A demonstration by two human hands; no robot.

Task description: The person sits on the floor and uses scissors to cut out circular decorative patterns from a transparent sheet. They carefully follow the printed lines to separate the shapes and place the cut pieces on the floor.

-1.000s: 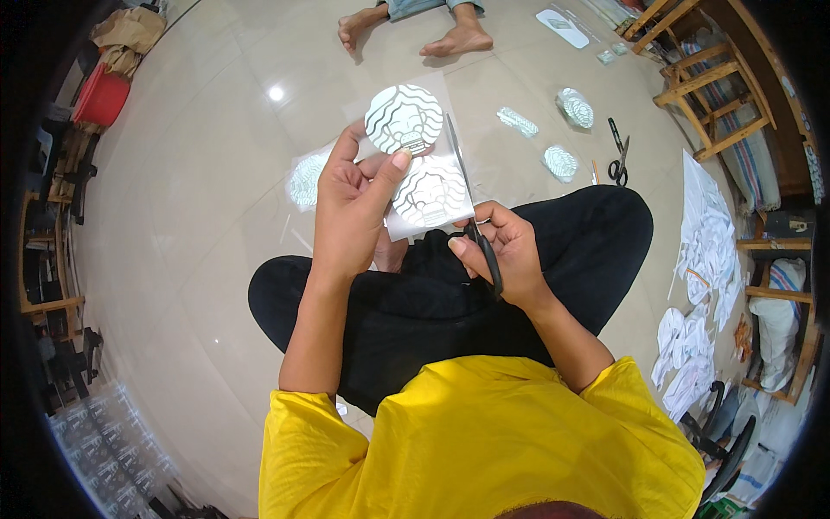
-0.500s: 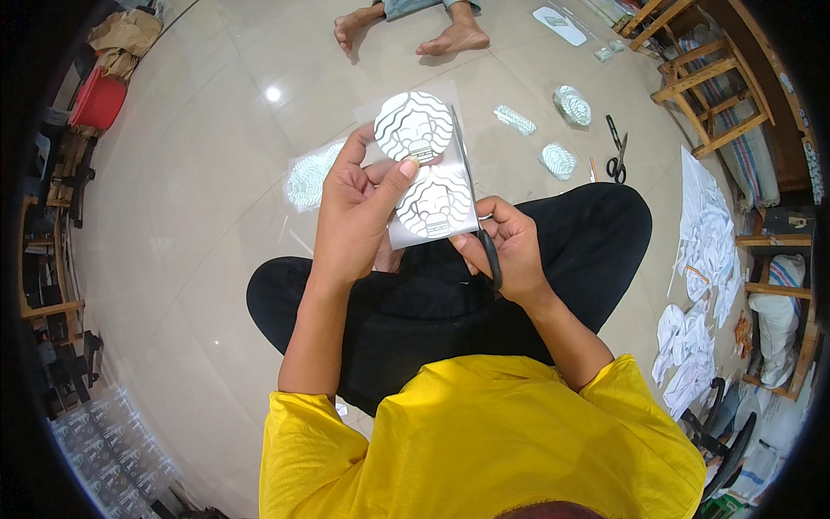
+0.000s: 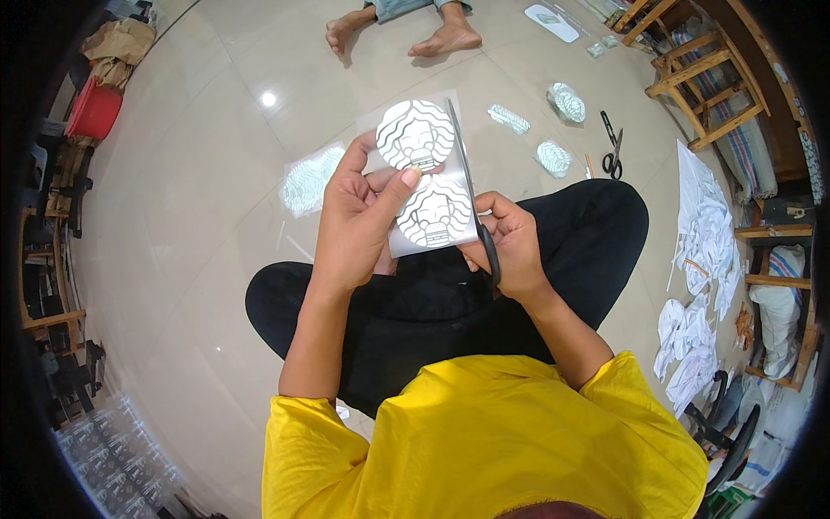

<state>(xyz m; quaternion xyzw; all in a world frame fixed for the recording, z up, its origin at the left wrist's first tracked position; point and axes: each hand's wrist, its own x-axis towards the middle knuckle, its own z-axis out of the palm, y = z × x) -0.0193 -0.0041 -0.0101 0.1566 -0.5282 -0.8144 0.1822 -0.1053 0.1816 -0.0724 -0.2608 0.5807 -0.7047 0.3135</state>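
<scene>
A clear-edged sticker sheet (image 3: 435, 210) bearing two round white designs with wavy dark lines is raised above my lap. My left hand (image 3: 361, 203) pinches it, thumb on the front and fingers behind. In my right hand (image 3: 510, 245) is a pair of scissors (image 3: 489, 251), its black handle in my fingers. The long blades run along the sheet's right edge. On the floor past my left hand lies a stack of similar cut pieces (image 3: 309, 180), partly hidden by the hand.
Small piles of round stickers (image 3: 553, 159) and a second pair of scissors (image 3: 613, 160) with a pen lie beyond my right knee. White paper scraps (image 3: 692, 333) heap at the right. Another person's bare feet (image 3: 446, 40) are at the far side. Wooden stools (image 3: 713, 86) stand far right.
The sticker sheet has shifted slightly down and tilted a little. Both hands keep their grip, with the scissors still along the sheet's right edge.
</scene>
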